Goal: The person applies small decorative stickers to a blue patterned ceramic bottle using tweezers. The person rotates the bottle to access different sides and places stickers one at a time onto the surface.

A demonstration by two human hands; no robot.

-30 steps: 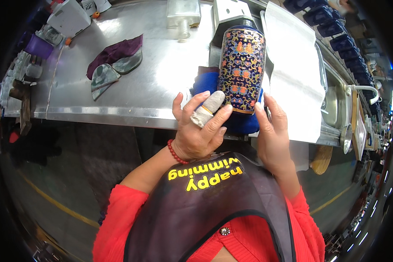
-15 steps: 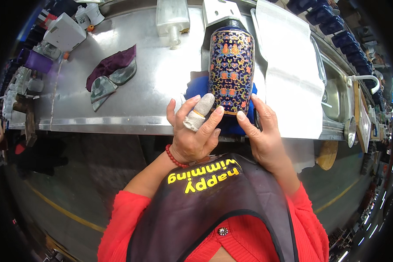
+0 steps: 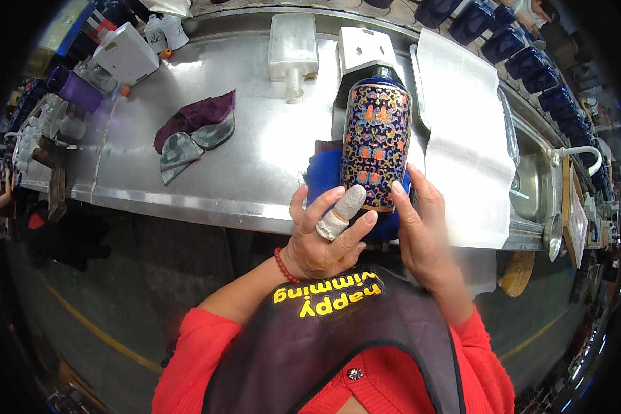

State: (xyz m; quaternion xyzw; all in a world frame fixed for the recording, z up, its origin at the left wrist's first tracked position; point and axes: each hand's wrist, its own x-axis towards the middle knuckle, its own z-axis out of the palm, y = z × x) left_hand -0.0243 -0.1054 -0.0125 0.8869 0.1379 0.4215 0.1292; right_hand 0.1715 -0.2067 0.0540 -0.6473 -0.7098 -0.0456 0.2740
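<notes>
1. The dark blue bottle (image 3: 376, 141), patterned with coloured scrolls and orange flowers, lies between the left grip (image 3: 332, 238) and the right grip (image 3: 424, 231), its neck pointing away and its base nearest both.
2. The left grip is partly open, fingers spread and bent at the bottle's lower left corner; a grey fabric finger cover (image 3: 352, 201) overlaps that corner and hides it. Whether the left thumb presses on the base is hard to tell.
3. The right grip is partly open, thumb at the bottle's lower right side and fingers just beyond, without wrapping around it.
4. Compared with half a second ago, the right thumb has moved from the base edge onto the side, and the covered finger reaches further over the bottle. The whole view has shifted too.
5. Under the bottle, just ahead of both grips, is a blue cloth (image 3: 323, 174); past the neck stands a white stand (image 3: 366, 48).
6. Ahead of the left grip, a clear glass bottle (image 3: 293, 52) lies on the metal surface (image 3: 255, 148); well to its left is a purple cloth (image 3: 196, 119).
7. Right of the right grip are a white sheet (image 3: 462, 138) and, further off, a sink (image 3: 531, 183).
</notes>
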